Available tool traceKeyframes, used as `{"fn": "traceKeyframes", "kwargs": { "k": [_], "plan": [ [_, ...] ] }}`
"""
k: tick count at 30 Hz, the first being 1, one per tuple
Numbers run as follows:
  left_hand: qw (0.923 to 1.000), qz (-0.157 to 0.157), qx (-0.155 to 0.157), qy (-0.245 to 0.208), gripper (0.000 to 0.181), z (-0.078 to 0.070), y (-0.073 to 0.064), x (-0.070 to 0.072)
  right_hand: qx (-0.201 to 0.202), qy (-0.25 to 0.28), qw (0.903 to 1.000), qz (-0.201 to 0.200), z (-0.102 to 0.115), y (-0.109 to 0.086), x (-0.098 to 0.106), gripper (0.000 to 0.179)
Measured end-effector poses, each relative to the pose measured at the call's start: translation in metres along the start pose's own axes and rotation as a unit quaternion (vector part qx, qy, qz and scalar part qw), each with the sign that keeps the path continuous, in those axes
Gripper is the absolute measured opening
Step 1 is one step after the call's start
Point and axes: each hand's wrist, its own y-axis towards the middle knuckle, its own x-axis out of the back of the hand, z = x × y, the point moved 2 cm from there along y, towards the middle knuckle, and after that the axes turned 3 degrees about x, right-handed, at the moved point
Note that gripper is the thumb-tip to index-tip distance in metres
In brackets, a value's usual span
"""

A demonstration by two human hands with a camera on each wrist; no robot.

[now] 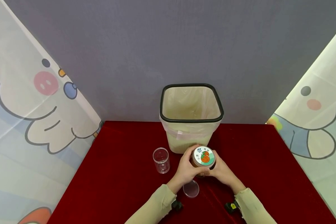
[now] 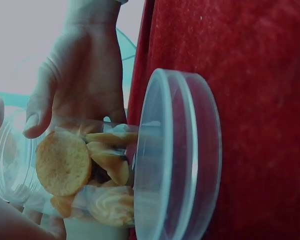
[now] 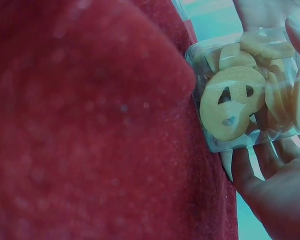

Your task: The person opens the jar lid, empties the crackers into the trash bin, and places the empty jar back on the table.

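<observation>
A clear jar of cookies [image 3: 232, 102] with a sticker of orange fruits on its top [image 1: 203, 156] is held between both hands in front of the bin. My left hand [image 1: 186, 168] grips its left side, thumb across the front. On the other side, my right hand [image 1: 222, 171] holds the jar, its thumb meeting the left one near the front. Round biscuits and twisted pieces [image 2: 110, 205] show through the wall. A clear round lid [image 1: 191, 189] lies on the red cloth between the forearms, close up in the left wrist view. Left of the hands stands an uncovered clear jar [image 1: 161, 160].
A pale waste bin [image 1: 191, 137] with a black rim and a plastic liner stands at the back, just behind the hands. Red cloth [image 1: 123, 180] covers the table. A grey wall [image 1: 184, 40] rises behind, with cartoon-printed curtains [image 1: 30, 109] at both sides.
</observation>
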Motion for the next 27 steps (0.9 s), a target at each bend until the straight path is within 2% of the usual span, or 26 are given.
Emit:
{"fn": "traceKeyframes", "kwargs": {
  "k": [4, 7, 10, 15, 20, 23, 27],
  "plan": [
    [0.9999, -0.014, 0.001, -0.001, 0.088, -0.002, -0.002, -0.002, -0.001, 0.010, 0.9999, 0.000, 0.000, -0.001, 0.000, 0.085],
    [0.9996, -0.025, -0.012, -0.004, 0.086, -0.005, -0.003, -0.003, 0.005, 0.014, 0.9999, 0.000, 0.000, -0.001, 0.000, 0.086],
    [0.9989, -0.032, -0.029, -0.019, 0.085, -0.008, -0.002, -0.004, 0.007, -0.006, 1.0000, -0.003, 0.001, -0.001, -0.001, 0.090],
    [0.9984, -0.030, -0.025, -0.040, 0.087, -0.012, -0.001, -0.001, 0.001, -0.033, 0.9995, -0.003, 0.000, 0.000, 0.000, 0.096],
    [0.9988, -0.039, -0.012, -0.026, 0.088, -0.015, -0.004, 0.004, 0.002, -0.028, 0.9996, -0.002, 0.000, 0.001, -0.001, 0.085],
    [0.9989, -0.046, -0.005, -0.010, 0.088, -0.024, -0.007, 0.009, 0.001, -0.021, 0.9998, -0.003, 0.001, 0.001, -0.002, 0.082],
    [0.9989, -0.043, -0.019, -0.004, 0.086, -0.041, -0.012, 0.017, 0.009, -0.022, 0.9997, -0.006, 0.001, 0.000, 0.000, 0.083]
  ]
}}
